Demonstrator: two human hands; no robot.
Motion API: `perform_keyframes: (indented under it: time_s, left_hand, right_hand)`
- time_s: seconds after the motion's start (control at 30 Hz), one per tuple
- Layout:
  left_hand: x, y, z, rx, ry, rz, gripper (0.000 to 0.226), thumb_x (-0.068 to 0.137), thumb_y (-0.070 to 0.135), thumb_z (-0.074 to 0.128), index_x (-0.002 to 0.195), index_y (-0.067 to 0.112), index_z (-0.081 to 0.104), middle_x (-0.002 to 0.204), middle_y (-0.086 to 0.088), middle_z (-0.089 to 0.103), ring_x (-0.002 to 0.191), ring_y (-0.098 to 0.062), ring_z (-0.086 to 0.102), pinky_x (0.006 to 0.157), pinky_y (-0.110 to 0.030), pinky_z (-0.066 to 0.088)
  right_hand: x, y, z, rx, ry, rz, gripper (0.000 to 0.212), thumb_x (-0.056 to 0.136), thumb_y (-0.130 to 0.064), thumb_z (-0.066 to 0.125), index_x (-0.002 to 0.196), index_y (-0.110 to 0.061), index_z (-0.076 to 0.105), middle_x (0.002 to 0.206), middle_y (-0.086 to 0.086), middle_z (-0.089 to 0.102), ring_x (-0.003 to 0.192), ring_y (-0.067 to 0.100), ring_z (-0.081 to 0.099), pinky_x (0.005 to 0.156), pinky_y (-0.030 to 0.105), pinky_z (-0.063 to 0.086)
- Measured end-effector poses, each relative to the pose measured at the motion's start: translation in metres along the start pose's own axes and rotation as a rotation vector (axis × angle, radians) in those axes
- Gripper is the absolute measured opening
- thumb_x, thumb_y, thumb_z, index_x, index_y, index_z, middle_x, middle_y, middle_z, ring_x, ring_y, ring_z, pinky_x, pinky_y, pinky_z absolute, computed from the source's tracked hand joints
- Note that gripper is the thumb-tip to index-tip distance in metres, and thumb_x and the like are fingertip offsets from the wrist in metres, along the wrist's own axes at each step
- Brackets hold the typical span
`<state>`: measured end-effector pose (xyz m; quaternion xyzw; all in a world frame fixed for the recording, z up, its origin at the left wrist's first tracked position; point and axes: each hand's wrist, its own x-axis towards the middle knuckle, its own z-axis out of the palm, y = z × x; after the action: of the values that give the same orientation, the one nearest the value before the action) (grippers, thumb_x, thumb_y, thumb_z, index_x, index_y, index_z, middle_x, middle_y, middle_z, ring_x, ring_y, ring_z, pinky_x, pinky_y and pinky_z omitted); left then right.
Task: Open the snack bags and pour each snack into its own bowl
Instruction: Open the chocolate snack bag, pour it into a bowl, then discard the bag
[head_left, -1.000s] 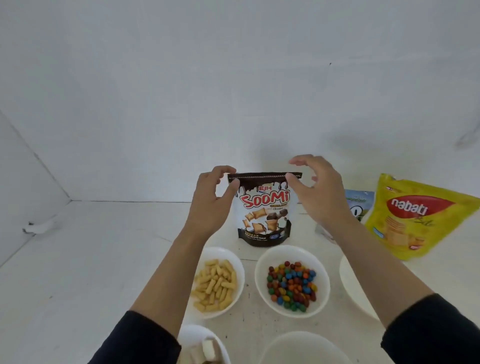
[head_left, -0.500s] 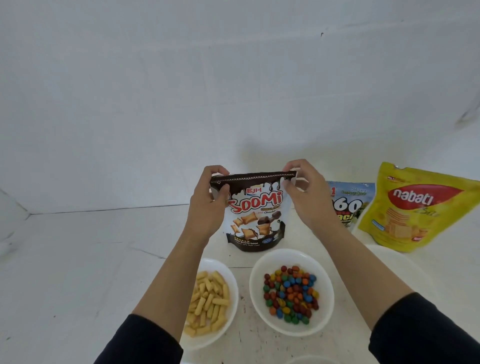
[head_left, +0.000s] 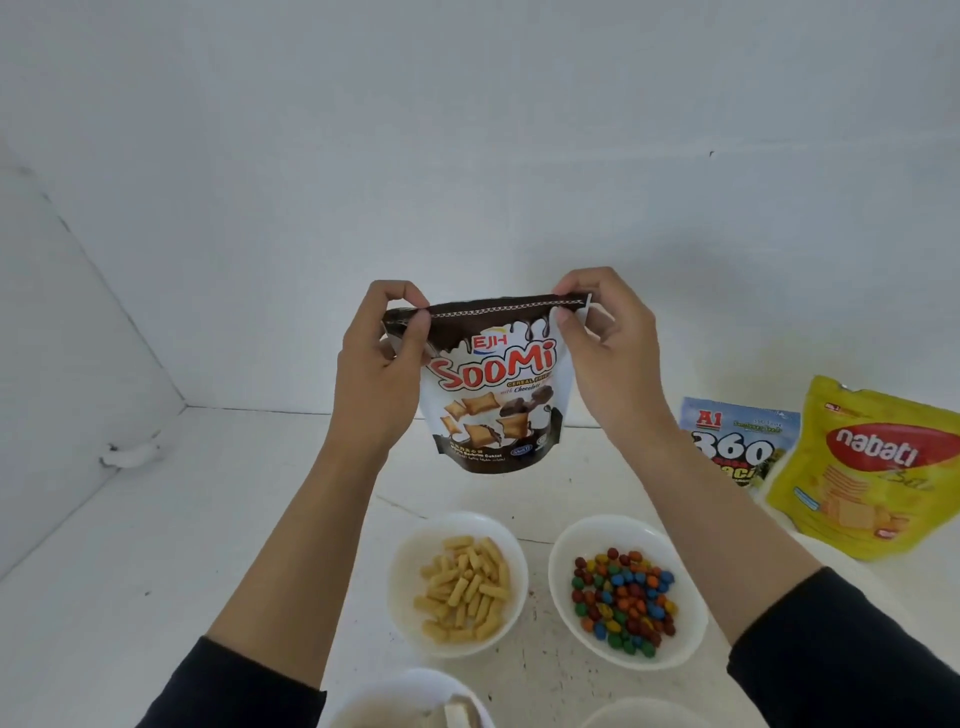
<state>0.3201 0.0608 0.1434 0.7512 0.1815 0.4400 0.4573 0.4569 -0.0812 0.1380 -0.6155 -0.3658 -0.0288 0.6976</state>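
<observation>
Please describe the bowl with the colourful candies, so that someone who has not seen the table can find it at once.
On the white table, below the Soomi bag held up by both hands, two white bowls sit side by side. The candy bowl is the right one, nearer the yellow Nabati bag. It holds round multicoloured candies; its neighbour holds pale yellow sticks.

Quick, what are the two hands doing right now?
Left hand: closed, pinching the Soomi bag's top left corner.
Right hand: closed, pinching its top right corner.
</observation>
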Motion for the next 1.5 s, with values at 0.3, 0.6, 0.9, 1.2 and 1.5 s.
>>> perform_keyframes:
  time_s: [0.3, 0.6, 0.9, 1.2, 1.5]
  left_hand:
    - [-0.041, 0.022, -0.132, 0.156, 0.233, -0.038, 0.012, 0.107, 0.014, 0.049, 0.108, 0.024, 0.055, 0.094, 0.008, 0.069, 0.084, -0.021, 0.076, 0.071, -0.033, 0.063]
    - [-0.124, -0.006, -0.238, 0.335, 0.379, -0.274, 0.017, 0.108, 0.018, 0.046, 0.105, 0.032, 0.054, 0.098, 0.005, 0.068, 0.088, -0.023, 0.074, 0.077, -0.050, 0.064]
    - [-0.193, -0.049, -0.253, 0.389, 0.417, -0.441, 0.025, 0.107, 0.021, 0.049, 0.098, 0.044, 0.052, 0.092, -0.015, 0.070, 0.086, -0.018, 0.073, 0.072, -0.038, 0.061]
    - [-0.191, -0.054, -0.265, 0.613, 0.458, -0.286, 0.020, 0.097, 0.017, 0.067, 0.099, 0.036, 0.067, 0.107, 0.004, 0.059, 0.092, 0.014, 0.056, 0.071, -0.002, 0.041]
    - [-0.187, -0.052, -0.280, 0.649, 0.395, -0.206, 0.018, 0.091, 0.011, 0.073, 0.091, 0.029, 0.073, 0.088, 0.022, 0.067, 0.089, 0.011, 0.059, 0.070, 0.000, 0.037]
  right_hand:
    - [-0.033, -0.046, 0.109, 0.122, -0.221, -0.035, 0.015, 0.096, 0.004, 0.056, 0.101, -0.008, 0.061, 0.099, -0.004, 0.064, 0.083, -0.006, 0.066, 0.069, 0.015, 0.054]
    - [-0.112, -0.038, 0.209, 0.181, -0.528, 0.042, 0.015, 0.096, 0.003, 0.056, 0.099, -0.010, 0.062, 0.096, -0.006, 0.068, 0.086, -0.001, 0.066, 0.069, 0.016, 0.054]
    - [-0.181, 0.001, 0.231, 0.058, -0.664, -0.044, 0.018, 0.097, -0.001, 0.057, 0.101, -0.019, 0.061, 0.099, -0.015, 0.066, 0.098, 0.011, 0.067, 0.074, 0.031, 0.058]
    - [-0.183, -0.010, 0.243, -0.191, -0.618, -0.348, 0.021, 0.090, -0.006, 0.069, 0.108, -0.015, 0.073, 0.103, -0.002, 0.066, 0.107, 0.018, 0.054, 0.088, 0.038, 0.052]
    - [-0.182, -0.025, 0.267, -0.292, -0.686, -0.460, 0.016, 0.088, -0.012, 0.070, 0.100, -0.021, 0.076, 0.097, -0.010, 0.069, 0.107, 0.014, 0.052, 0.088, 0.033, 0.029]
